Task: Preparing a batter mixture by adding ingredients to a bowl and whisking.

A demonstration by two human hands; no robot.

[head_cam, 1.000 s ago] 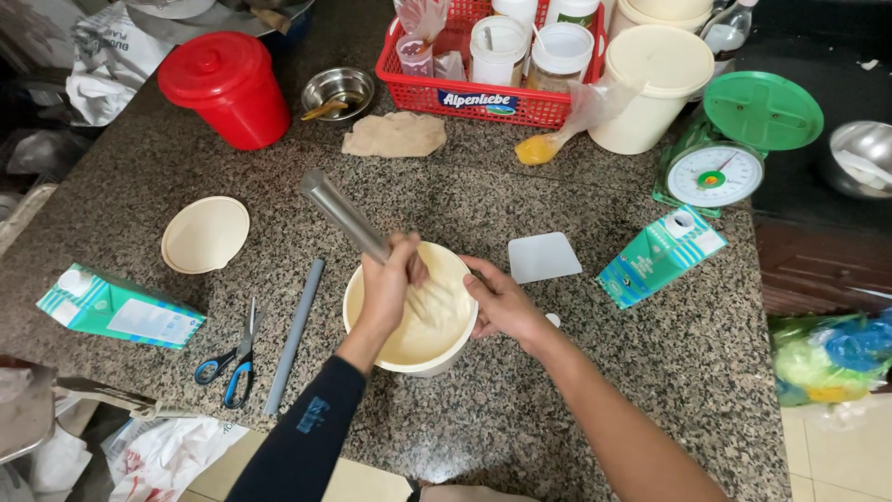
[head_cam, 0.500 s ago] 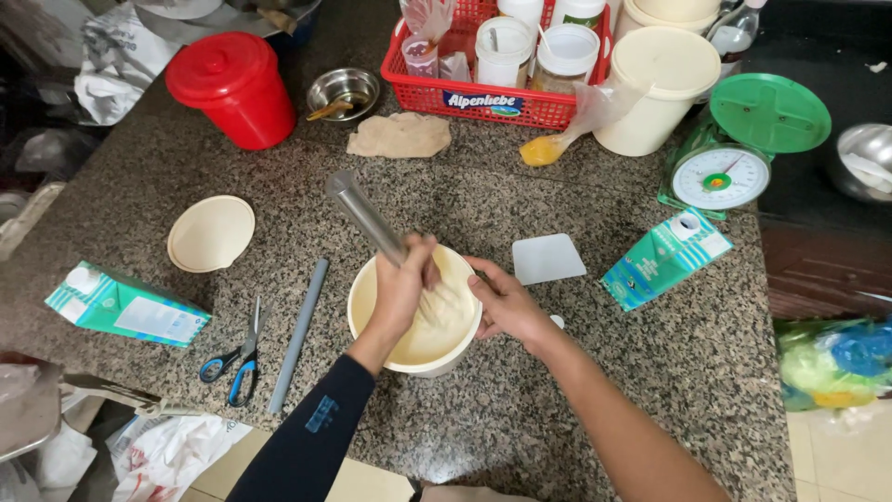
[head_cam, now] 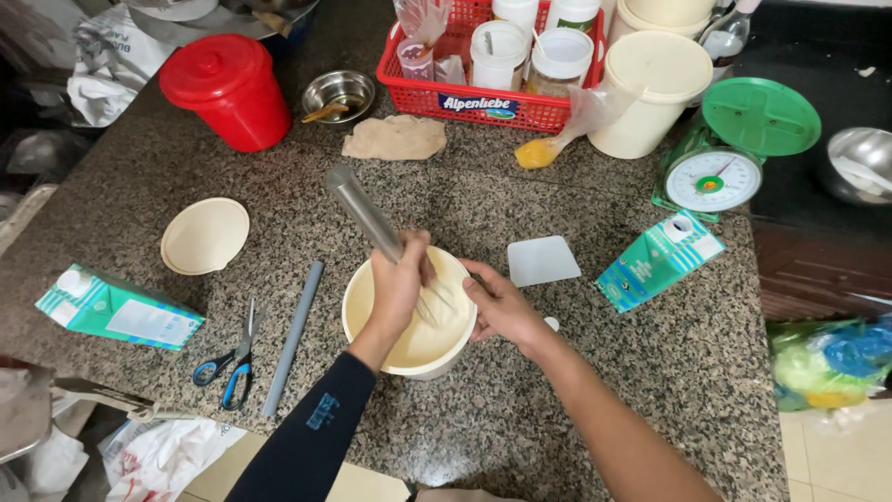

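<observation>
Cream bowl (head_cam: 372,307) sits mid granite counter (head_cam: 520,204), pale batter inside. Left hand (head_cam: 398,284) clenched round whisk (head_cam: 367,212), steel handle tilted up-left, wires down in batter. Right hand (head_cam: 497,302) grips bowl rim on right side. White scraper (head_cam: 544,259) just beside bowl; grey rod (head_cam: 293,336) and scissors (head_cam: 232,358) to left; green carton (head_cam: 658,259) right

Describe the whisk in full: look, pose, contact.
The whisk has a smooth metal tube handle, tilted up and away to the left. Its thin wire loops dip into pale cream batter inside the cream bowl on the granite counter. The left hand grips it low on the handle; the right hand holds the bowl's rim.
</observation>
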